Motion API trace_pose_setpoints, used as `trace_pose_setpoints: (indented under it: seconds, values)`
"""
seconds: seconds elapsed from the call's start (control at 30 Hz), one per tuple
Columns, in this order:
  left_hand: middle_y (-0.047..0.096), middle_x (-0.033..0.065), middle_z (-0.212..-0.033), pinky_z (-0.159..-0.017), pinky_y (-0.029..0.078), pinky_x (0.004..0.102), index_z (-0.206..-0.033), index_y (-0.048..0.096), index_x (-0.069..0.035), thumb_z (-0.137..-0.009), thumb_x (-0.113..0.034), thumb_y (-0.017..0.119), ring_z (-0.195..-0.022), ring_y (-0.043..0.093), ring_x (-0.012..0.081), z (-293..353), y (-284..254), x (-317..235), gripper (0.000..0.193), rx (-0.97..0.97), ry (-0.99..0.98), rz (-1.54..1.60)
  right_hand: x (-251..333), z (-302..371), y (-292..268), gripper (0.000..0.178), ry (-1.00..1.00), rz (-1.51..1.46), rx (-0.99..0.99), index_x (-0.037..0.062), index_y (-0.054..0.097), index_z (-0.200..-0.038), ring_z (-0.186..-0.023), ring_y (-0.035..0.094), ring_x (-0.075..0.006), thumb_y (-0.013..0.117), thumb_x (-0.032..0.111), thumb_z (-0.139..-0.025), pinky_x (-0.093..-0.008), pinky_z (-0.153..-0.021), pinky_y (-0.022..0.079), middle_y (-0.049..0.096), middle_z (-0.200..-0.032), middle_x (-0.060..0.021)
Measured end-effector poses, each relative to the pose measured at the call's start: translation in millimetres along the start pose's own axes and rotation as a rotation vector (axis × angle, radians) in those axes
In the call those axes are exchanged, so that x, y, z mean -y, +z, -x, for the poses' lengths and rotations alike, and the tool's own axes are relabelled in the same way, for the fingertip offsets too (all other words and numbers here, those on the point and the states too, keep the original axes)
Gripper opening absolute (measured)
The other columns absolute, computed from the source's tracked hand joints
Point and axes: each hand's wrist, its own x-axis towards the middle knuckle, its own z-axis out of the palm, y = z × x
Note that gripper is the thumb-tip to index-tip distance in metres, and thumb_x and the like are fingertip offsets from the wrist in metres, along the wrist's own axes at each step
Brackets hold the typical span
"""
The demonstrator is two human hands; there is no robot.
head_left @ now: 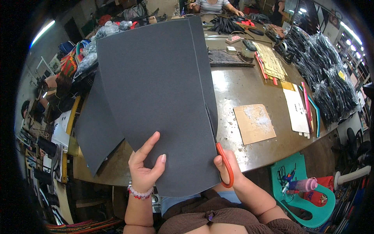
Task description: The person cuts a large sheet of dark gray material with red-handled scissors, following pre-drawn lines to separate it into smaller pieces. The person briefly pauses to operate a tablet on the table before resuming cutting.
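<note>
A large black sheet [152, 85] stands up in front of me, with a thin pale line running down near its right edge. At its lower left edge is my left hand [146, 163], thumb and index finger stretched over the front and the other fingers tucked behind it. My right hand [235, 165] is closed around the orange-handled scissors [230, 171] at the right edge. Their blades are mostly hidden at a slit that runs up along the pale line. Another black sheet [97, 128] hangs over the table's left edge.
On the shiny table [228, 89] lie a cardboard piece [255, 123], paper patterns [270, 60] and a white card strip [296, 109]. Plastic-wrapped black goods [323, 66] are heaped at right. A green stool [296, 195] holds a pink bottle [304, 185]. Across the table sits a person [212, 6].
</note>
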Motion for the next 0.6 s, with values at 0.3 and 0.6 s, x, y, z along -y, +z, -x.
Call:
trace_pose_setpoints:
  seconds: [0.3,0.6]
  values:
    - [0.060,0.0105,-0.104,-0.090,0.036,0.0268,-0.110,0.056,-0.001,-0.065,0.002,0.060,-0.097,0.057,0.0180,8,5,-5,0.045,0.075,-0.064,0.053,8,-15,-15,0.057,0.016,0.087,0.040,0.0000,0.040,-0.064,-0.058,0.033,-0.0088,0.047,0.053,-0.082,-0.0270,-0.049,0.032,0.031,-0.056,-0.0016]
    - [0.060,0.0110,-0.102,-0.089,0.037,0.0271,-0.110,0.056,-0.001,-0.065,0.001,0.060,-0.095,0.057,0.0181,9,4,-3,0.045,0.037,-0.077,0.057,7,-14,-6,0.054,0.013,0.039,-0.022,0.0005,0.040,-0.062,-0.058,0.033,-0.0080,0.048,0.050,-0.083,-0.0257,-0.049,0.031,0.032,-0.056,0.0000]
